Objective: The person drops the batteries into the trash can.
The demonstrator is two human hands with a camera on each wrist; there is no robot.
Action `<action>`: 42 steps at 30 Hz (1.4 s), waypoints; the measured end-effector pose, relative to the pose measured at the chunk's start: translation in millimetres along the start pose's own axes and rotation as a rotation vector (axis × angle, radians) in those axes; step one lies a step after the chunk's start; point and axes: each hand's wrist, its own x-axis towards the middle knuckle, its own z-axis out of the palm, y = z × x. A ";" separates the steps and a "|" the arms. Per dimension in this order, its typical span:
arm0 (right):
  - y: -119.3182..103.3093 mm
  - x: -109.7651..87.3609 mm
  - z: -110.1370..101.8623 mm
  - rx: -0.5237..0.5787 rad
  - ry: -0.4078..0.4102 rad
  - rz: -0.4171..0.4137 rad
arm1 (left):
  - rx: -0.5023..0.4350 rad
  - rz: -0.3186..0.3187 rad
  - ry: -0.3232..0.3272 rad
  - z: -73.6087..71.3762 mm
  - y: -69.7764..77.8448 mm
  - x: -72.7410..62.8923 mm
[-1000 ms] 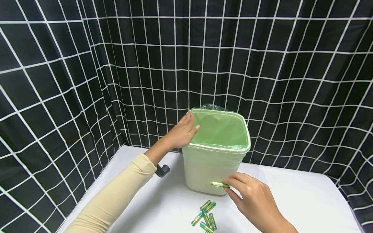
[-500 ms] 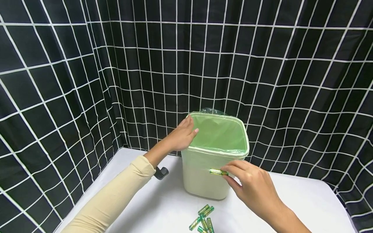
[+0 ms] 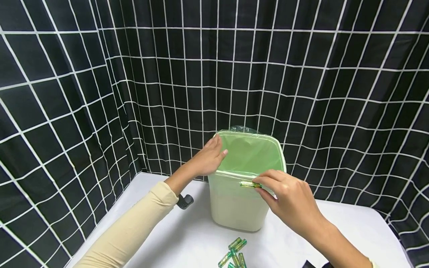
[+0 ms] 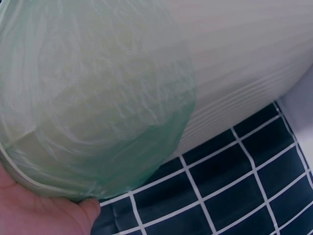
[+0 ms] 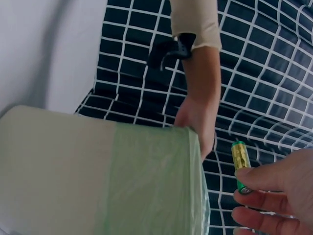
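Note:
My right hand (image 3: 291, 197) pinches a green-and-gold battery (image 3: 248, 184) between thumb and fingertips, in front of the bin's front rim. The right wrist view shows the battery (image 5: 240, 161) standing out from the thumb and fingers. My left hand (image 3: 209, 156) rests on the left rim of a pale waste bin (image 3: 238, 208), fingers straight along the edge and thumb toward the opening. A green plastic liner (image 3: 251, 152) lines the bin and folds over its rim. Below the bin several more batteries (image 3: 234, 253) lie in a loose cluster. The bin's bottom inside is hidden.
The bin stands on a white-covered table (image 3: 352, 230). Behind and left hangs a black curtain (image 3: 181, 93) with white grid lines. A dark strap end (image 3: 185, 201) sticks out below my left wrist. Another dark piece (image 3: 308, 264) shows at the bottom edge under my right arm.
My right hand has risen with the battery from low beside the bin's front to just below its rim. The left hand stays on the rim. The head view has shifted slightly.

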 end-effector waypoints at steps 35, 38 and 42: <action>57.7 47.5 34.4 -0.064 -0.121 0.118 | -0.002 -0.001 -0.011 -2.6 0.5 -2.0; 63.4 48.0 40.0 -0.072 -0.142 0.138 | -0.001 0.001 -0.010 -2.6 0.2 -1.6; 68.5 48.4 46.1 -0.077 -0.162 0.158 | 0.000 -0.002 -0.015 -1.7 -0.2 -0.6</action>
